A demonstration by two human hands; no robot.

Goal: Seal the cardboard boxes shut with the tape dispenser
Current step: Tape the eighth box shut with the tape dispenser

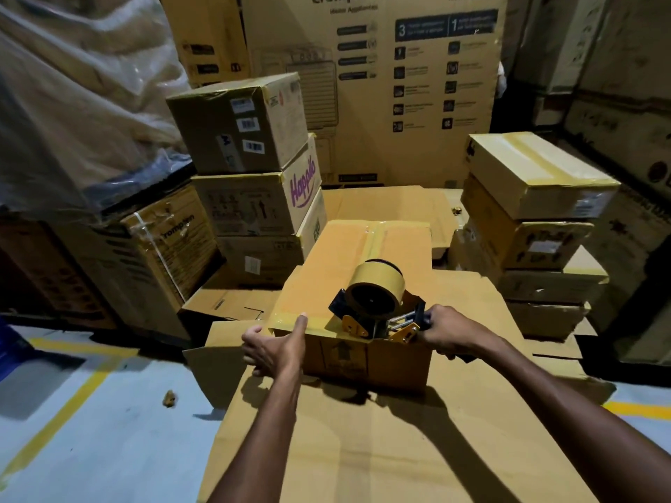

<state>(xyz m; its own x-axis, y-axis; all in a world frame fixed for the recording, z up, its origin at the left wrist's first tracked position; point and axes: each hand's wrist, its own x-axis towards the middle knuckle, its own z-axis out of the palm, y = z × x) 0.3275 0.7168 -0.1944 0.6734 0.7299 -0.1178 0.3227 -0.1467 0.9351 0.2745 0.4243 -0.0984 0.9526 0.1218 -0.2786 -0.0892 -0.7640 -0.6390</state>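
A brown cardboard box (pixel 326 263) lies on flattened cardboard in front of me, flaps closed, with a strip of yellowish tape running down its top seam. The tape dispenser (pixel 377 303), black and orange with a large tan tape roll, sits at the box's near top edge. My right hand (pixel 448 334) grips the dispenser's handle at the right. My left hand (pixel 274 344) holds the box's near left corner, thumb on the top edge and fingers against the front face.
Flattened cardboard sheets (pixel 381 448) cover the floor under the box. A stack of boxes (pixel 250 183) rises at the left and another taped stack (pixel 533 226) at the right. A large printed carton (pixel 399 85) stands behind. Grey floor with yellow lines (pixel 72 401) lies to the left.
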